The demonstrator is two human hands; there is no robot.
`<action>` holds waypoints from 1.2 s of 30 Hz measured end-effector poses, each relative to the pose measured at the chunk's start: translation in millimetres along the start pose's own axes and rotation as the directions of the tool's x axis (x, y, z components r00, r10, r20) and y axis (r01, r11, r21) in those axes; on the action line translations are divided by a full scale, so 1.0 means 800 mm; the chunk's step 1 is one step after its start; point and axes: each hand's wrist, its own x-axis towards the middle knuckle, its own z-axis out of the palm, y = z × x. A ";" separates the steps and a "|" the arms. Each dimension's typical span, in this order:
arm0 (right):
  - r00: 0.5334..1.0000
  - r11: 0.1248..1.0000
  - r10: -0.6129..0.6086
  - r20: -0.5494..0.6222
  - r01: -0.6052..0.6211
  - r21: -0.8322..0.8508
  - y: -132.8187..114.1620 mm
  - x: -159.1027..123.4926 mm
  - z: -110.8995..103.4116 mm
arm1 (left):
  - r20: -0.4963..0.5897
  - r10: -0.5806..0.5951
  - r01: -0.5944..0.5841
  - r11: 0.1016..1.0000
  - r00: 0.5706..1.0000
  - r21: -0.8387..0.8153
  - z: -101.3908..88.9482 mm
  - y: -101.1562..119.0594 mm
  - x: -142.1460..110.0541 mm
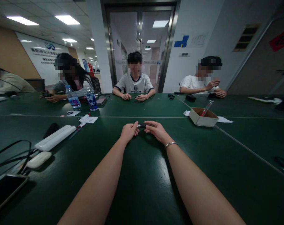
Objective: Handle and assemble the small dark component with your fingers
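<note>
Device (142, 126) between left hand (129, 132) and right hand (156, 129); on table (142, 187): phone (7, 190) near left, bottles (92, 101) behind, box (204, 121) right, tube (206, 108) inside.

Two plastic bottles (92, 99) are standing on a green table (85, 148) as a person in a ringer T-shirt (136, 82) is sitting before glass doors (123, 26). A smartphone (7, 191) is lying at left, while an open box (203, 121) is resting at right
</note>
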 end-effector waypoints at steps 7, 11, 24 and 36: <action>1.000 1.000 0.001 0.000 -0.001 0.000 0.000 0.001 0.000 | 0.002 0.041 -0.041 0.999 0.999 -0.020 0.001 -0.002 -0.001; 1.000 1.000 0.005 -0.011 -0.005 0.000 0.000 0.001 0.000 | 0.026 0.065 -0.064 0.998 0.998 -0.023 0.001 -0.002 -0.001; 0.999 1.000 0.019 -0.051 -0.019 -0.001 -0.002 0.000 0.002 | 0.024 0.152 -0.151 0.987 0.988 -0.047 -0.001 0.003 -0.007; 0.999 1.000 0.016 -0.044 -0.016 0.001 -0.002 0.001 0.002 | 0.029 0.164 -0.159 0.980 0.986 -0.118 -0.002 0.004 -0.008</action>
